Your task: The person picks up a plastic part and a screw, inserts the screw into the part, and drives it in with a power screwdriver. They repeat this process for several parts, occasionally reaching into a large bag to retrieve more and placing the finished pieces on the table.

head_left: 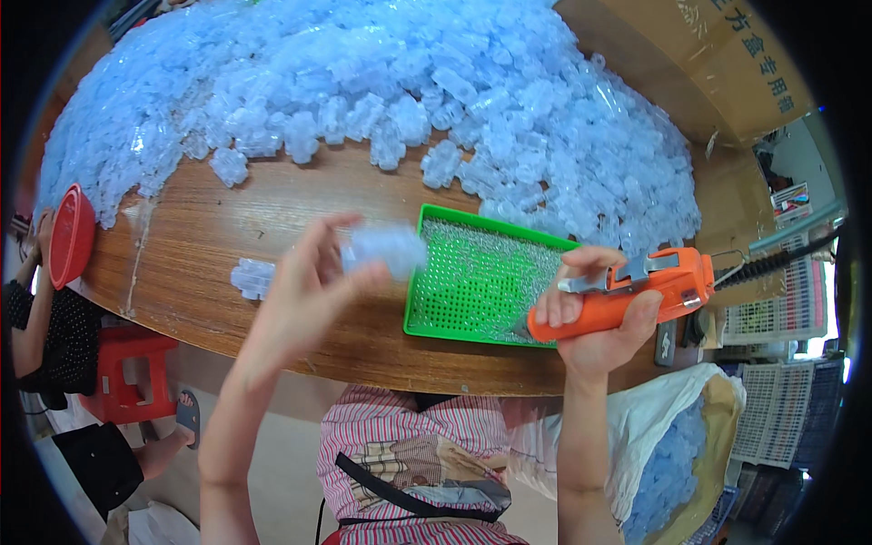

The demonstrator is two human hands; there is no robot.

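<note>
Pinched between the thumb and fingers of my left hand (304,286) is a clear, bluish plastic piece (386,252), smeared by motion, beside the left rim of a green perforated tray (412,300). My right hand (599,331) grips an orange power screwdriver (595,313) with a silver lever on top, its tip pointing left over the tray's right part. Many small silvery metal pieces (490,243), possibly screws, are spread in the tray. Another clear plastic piece (252,278) lies on the wooden table (236,200), left of my left hand.
A large heap of clear plastic pieces (363,64) covers the far table. Cardboard (718,64) stands at the far right. Near right is a sack of similar pieces (668,463). At left, another person's arm (34,318) is by a red basin (73,238); a red stool (136,372) stands below.
</note>
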